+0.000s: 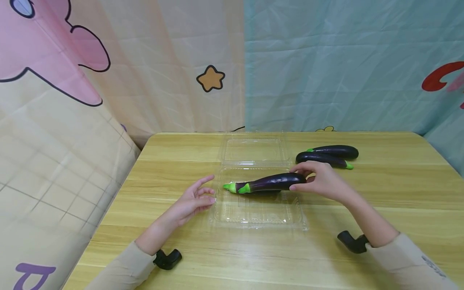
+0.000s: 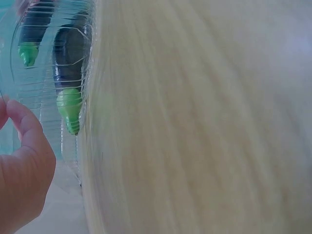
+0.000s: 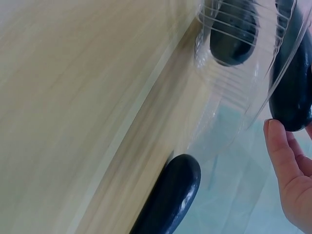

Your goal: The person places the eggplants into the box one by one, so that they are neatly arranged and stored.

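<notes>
Over a clear, rectangular plastic container (image 1: 255, 211), a glossy, dark-purple elongated eggplant (image 1: 275, 182) extends leftward from the pinching right hand (image 1: 322, 181); the relaxed, empty left hand (image 1: 191, 203) is alongside.

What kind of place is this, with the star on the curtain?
Maybe a curtained-off play or practice corner: cartoon curtains hang behind a wood-grain table, where two eggplants lie beside a clear clamshell box.
</notes>
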The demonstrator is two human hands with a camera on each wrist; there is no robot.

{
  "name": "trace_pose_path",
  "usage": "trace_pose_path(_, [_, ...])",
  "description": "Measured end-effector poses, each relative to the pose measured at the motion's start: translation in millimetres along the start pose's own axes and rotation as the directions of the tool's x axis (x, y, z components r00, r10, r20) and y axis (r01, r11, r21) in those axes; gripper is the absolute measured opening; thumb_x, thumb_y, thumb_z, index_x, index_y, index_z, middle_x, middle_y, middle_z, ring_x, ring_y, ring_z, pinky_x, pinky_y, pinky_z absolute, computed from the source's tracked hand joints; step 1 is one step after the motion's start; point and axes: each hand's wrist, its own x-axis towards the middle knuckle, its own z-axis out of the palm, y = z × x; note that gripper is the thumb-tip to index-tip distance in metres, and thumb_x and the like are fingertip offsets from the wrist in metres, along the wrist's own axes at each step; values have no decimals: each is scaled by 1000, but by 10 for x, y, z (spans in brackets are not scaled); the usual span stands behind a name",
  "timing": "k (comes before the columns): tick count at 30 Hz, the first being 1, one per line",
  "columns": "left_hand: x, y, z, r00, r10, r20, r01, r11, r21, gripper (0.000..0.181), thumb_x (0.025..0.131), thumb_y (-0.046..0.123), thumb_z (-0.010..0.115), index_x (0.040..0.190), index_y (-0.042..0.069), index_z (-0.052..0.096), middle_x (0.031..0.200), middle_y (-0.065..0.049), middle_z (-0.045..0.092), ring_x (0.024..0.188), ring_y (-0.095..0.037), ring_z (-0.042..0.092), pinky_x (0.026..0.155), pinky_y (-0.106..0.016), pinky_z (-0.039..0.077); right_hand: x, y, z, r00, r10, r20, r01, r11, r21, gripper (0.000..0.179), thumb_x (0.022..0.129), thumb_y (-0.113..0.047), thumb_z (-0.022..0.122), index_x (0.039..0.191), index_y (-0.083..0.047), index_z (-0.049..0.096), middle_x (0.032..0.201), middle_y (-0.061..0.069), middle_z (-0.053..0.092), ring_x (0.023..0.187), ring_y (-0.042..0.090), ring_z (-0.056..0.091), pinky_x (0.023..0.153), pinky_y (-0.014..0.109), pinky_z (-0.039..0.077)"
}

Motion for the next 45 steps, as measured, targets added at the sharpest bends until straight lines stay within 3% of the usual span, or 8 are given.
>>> trace_pose_path(15, [2, 10, 1, 1000, 2, 5, -2, 1000, -15, 78, 83, -1, 60, 148, 9, 17, 109, -9, 47, 81, -11, 55, 76, -23, 49, 129, -89, 154, 999, -34, 42, 36, 998, -47, 40, 72, -24, 80, 105, -6, 66, 89, 1, 59, 81, 17, 56, 66, 26, 53])
trace_pose_path(25, [2, 6, 1, 1000, 3, 9, -3, 1000, -11, 77, 84, -2, 59, 148, 11, 19, 109, -9, 47, 81, -11, 55, 76, -23, 49, 199, -151, 260, 997, -68, 48, 76, 979, -189, 38, 71, -26, 80, 102, -9, 68, 85, -3, 61, 74, 13, 54, 62, 27, 49])
trace_pose_path(45, [-6, 7, 3, 1000, 6, 9, -6, 1000, -6, 77, 84, -2, 59, 148, 11, 19, 109, -8, 47, 81, -11, 54, 76, -23, 49, 205, -154, 465, 990, -128, 57, 138, 958, -253, 35, 68, -27, 82, 94, -10, 65, 74, -4, 54, 66, 12, 45, 58, 28, 40])
